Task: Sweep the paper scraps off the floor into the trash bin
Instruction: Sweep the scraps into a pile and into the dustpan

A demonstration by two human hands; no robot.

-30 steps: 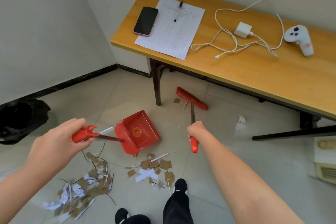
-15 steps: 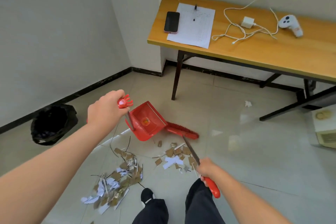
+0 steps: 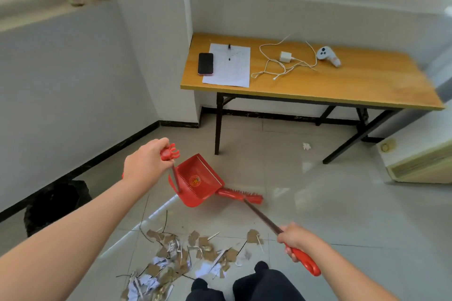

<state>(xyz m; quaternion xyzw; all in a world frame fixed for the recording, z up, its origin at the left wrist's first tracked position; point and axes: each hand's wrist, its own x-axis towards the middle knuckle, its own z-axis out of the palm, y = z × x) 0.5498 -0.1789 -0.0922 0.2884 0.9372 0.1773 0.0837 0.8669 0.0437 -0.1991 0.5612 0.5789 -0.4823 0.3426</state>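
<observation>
The left grip [image 3: 146, 161], centre-left of the frame, is clenched round the red top of the dustpan's thin handle. The dustpan [image 3: 198, 181] hangs tilted at mid-frame; whether it touches the floor [image 3: 342, 215] cannot be told. The right grip [image 3: 297, 242], lower right, is clenched round the broom's stick where its red end begins. The stick slants up and left to the broom [image 3: 241, 195], whose red head lies against the dustpan's lower right edge.

The scraps [image 3: 186, 254], brown and white bits mixed with thin dark strips, lie strewn on the floor at bottom centre, below the dustpan and apart from it, just above the person's dark trousers [image 3: 259, 283]. One white crumpled scrap [image 3: 306, 146] lies alone near the surface's legs. The bin [image 3: 56, 205], lined in black, stands by the wall at the left edge, partly behind the left forearm and well apart from the scraps.

The surface [image 3: 342, 85], upper right, carries a phone [image 3: 205, 63] overlapping a sheet [image 3: 230, 66], a white charger [image 3: 285, 57] with a looping cable [image 3: 269, 66], and a controller [image 3: 327, 56]. A pale unit [image 3: 415, 161] stands at the right edge.
</observation>
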